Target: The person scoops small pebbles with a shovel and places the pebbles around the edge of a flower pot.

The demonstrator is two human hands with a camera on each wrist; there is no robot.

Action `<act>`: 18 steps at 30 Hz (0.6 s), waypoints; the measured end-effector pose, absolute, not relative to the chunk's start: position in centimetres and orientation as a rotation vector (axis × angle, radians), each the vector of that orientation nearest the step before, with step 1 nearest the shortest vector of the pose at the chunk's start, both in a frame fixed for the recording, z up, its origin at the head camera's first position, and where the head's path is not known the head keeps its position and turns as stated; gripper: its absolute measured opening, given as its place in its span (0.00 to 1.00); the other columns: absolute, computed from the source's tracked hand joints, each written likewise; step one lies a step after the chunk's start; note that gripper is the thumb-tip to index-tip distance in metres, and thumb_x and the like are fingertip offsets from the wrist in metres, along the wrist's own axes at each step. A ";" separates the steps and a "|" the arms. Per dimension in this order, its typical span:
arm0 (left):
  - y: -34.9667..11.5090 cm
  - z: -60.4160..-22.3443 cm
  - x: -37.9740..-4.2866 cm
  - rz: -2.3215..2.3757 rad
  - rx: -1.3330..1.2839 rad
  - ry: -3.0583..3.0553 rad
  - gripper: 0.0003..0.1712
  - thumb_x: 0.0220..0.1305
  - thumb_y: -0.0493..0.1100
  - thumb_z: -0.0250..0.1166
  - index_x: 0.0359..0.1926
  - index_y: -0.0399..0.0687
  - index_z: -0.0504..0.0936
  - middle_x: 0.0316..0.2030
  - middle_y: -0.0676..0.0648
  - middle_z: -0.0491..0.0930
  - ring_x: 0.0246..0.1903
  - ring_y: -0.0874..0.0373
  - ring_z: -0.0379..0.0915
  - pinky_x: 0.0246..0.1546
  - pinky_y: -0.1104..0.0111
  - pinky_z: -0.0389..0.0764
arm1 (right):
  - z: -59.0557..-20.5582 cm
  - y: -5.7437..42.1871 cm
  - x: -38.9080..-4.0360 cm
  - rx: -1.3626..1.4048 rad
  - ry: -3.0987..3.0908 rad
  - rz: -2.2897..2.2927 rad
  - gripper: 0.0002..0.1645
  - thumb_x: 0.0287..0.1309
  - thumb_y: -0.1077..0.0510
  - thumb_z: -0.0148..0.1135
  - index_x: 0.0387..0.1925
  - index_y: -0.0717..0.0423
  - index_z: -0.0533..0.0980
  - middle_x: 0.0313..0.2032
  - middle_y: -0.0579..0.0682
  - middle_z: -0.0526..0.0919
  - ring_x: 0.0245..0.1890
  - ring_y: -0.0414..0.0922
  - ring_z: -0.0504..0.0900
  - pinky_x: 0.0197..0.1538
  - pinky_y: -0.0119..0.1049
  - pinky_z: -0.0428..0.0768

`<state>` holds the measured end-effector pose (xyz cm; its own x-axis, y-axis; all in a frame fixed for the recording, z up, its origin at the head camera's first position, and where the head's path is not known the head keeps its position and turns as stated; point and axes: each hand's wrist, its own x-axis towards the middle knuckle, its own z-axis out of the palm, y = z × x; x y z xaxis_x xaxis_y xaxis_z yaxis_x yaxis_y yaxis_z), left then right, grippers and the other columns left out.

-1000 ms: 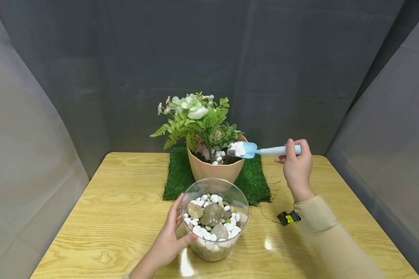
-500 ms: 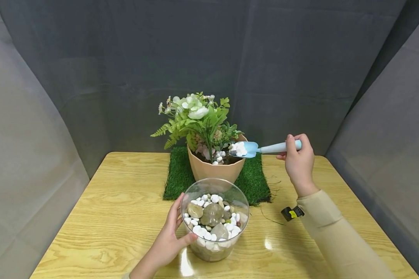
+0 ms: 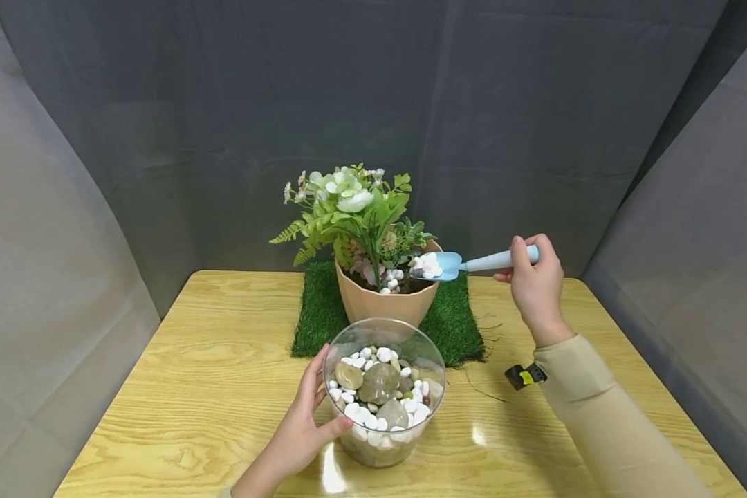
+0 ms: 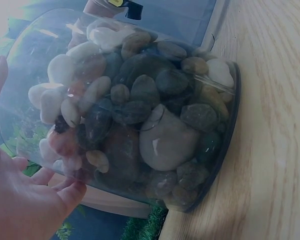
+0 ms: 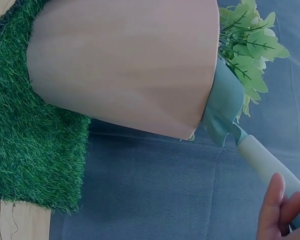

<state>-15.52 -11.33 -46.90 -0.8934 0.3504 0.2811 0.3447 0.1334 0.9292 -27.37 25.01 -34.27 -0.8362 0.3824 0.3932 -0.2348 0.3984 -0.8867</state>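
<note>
My right hand [image 3: 537,290] grips the pale blue handle of a small trowel [image 3: 448,266]. White pebbles [image 3: 427,265] lie on its blade, which reaches over the right rim of a peach flower pot [image 3: 382,304]. Inside the pot are dark soil, a few white stones and a leafy plant with white flowers [image 3: 355,200]. In the right wrist view the blade [image 5: 225,100] is partly hidden by the pot wall. My left hand [image 3: 301,422] holds the left side of a clear bowl [image 3: 382,449], thumb near the rim. Several white, grey and brown stones [image 4: 167,137] fill its lower part.
Under the pot lies a green artificial turf mat [image 3: 454,332], some loose strands at its right edge. Both stand on a wooden table [image 3: 224,360]. Dark grey cloth [image 3: 224,138] hangs behind and along the sides. The bowl sits just in front of the pot.
My right hand and forearm have shifted slightly up and to the right, and the trowel's handle end has risen a little. Pebbles stay on the blade. The left hand and bowl look still.
</note>
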 end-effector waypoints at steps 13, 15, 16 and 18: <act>-11.3 -47.0 -15.6 1.935 0.716 2.359 0.60 0.64 0.51 0.73 0.83 0.67 0.40 0.83 0.39 0.43 0.78 0.30 0.46 0.73 0.33 0.56 | -33.3 25.3 -27.1 -0.088 -2.211 1.415 0.20 0.78 0.41 0.47 0.41 0.54 0.69 0.33 0.54 0.72 0.25 0.36 0.81 0.35 0.26 0.88; -11.3 -47.0 -15.5 1.934 0.715 2.359 0.60 0.64 0.51 0.73 0.83 0.67 0.40 0.83 0.39 0.43 0.78 0.30 0.46 0.73 0.33 0.56 | -33.2 25.4 -27.1 -0.089 -2.216 1.408 0.20 0.78 0.42 0.47 0.41 0.54 0.69 0.33 0.54 0.72 0.25 0.36 0.81 0.34 0.25 0.87; -11.3 -47.0 -15.5 1.934 0.715 2.359 0.60 0.64 0.51 0.73 0.83 0.66 0.40 0.83 0.39 0.43 0.78 0.30 0.45 0.73 0.33 0.56 | -33.1 25.4 -27.1 -0.091 -2.219 1.404 0.20 0.78 0.41 0.47 0.41 0.54 0.68 0.33 0.54 0.73 0.25 0.36 0.81 0.34 0.25 0.87; -11.3 -47.0 -15.5 1.933 0.716 2.360 0.60 0.65 0.51 0.73 0.83 0.66 0.40 0.82 0.39 0.42 0.78 0.30 0.45 0.73 0.33 0.56 | -33.0 25.4 -27.0 -0.093 -2.227 1.395 0.19 0.78 0.41 0.47 0.41 0.53 0.68 0.33 0.54 0.73 0.25 0.36 0.81 0.33 0.24 0.87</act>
<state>-15.52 -11.31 -47.00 -0.8956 0.3490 0.2758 0.3391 0.1342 0.9311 -27.05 25.37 -33.04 -0.8694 0.3161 0.3797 -0.2038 0.4707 -0.8585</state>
